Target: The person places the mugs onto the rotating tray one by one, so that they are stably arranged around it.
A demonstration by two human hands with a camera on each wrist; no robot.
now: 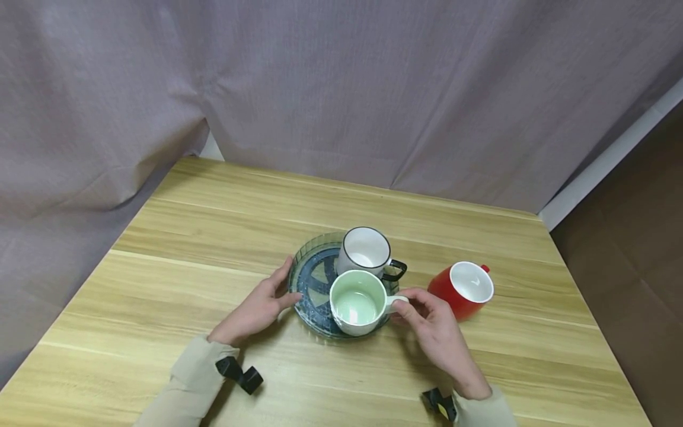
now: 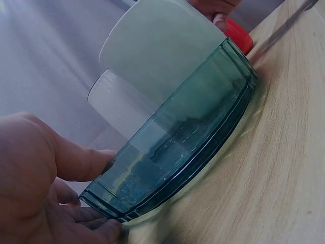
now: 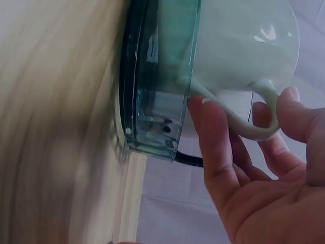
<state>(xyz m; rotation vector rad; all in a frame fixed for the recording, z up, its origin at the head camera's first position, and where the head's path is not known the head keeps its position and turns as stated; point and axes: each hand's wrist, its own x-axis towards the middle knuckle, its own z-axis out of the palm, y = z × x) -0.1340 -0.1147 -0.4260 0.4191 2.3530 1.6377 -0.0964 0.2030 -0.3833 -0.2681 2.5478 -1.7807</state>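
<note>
A round, see-through blue-green tray (image 1: 312, 279) with a low ribbed wall bears two mugs. The pale green mug (image 1: 358, 299) stands upright at its near right, in front of a white mug (image 1: 367, 249) with a dark rim and black handle. My left hand (image 1: 258, 309) grips the tray's left edge; in the left wrist view its thumb lies at the rim and its fingers are low on the outer wall. With my right hand (image 1: 437, 332) I pinch the green mug's handle (image 3: 254, 133) between thumb and fingers, the hand just outside the tray wall.
A red mug (image 1: 460, 290) with a white inside stands on the wooden table (image 1: 213, 237), just right of my right hand. Grey cloth (image 1: 341, 89) hangs behind the table's far edge. A brown panel (image 1: 629, 249) is at the right.
</note>
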